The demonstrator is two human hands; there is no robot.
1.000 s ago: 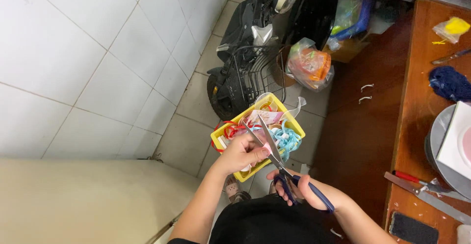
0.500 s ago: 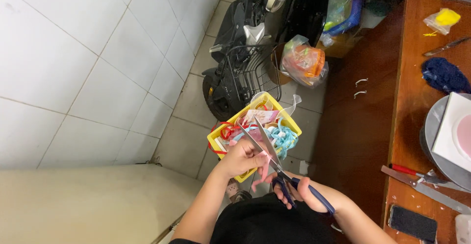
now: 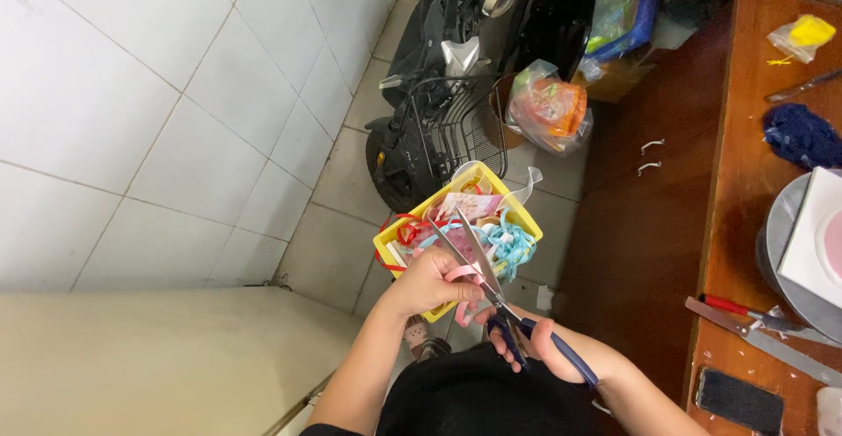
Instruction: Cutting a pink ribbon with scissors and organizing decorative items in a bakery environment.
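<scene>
Pink ribbon (image 3: 463, 275), one strip, pinched in the closed fingers of the left hand (image 3: 430, 283), held just above a yellow basket (image 3: 392, 241).
Scissors (image 3: 484, 271), one pair, blue-handled; right hand (image 3: 537, 344) has fingers through the loops, blades parted in a narrow V with the ribbon between them.
Yellow basket: one, rectangular, filled with tangled ribbons (image 3: 509, 245) in red, pink, light blue and white.
Packages: one clear plastic bag (image 3: 549, 108) with orange and green contents, on the floor beside a black scooter (image 3: 443, 76); one small clear bag with a yellow object (image 3: 802, 35), at the far corner of the wooden table (image 3: 741, 225).
Table items: one dark blue cloth (image 3: 800, 136), one white square box (image 3: 817, 234) on a round grey stand, one red-handled knife (image 3: 745, 313), one black phone (image 3: 738, 399).
Floor: white tiles (image 3: 175, 120).
</scene>
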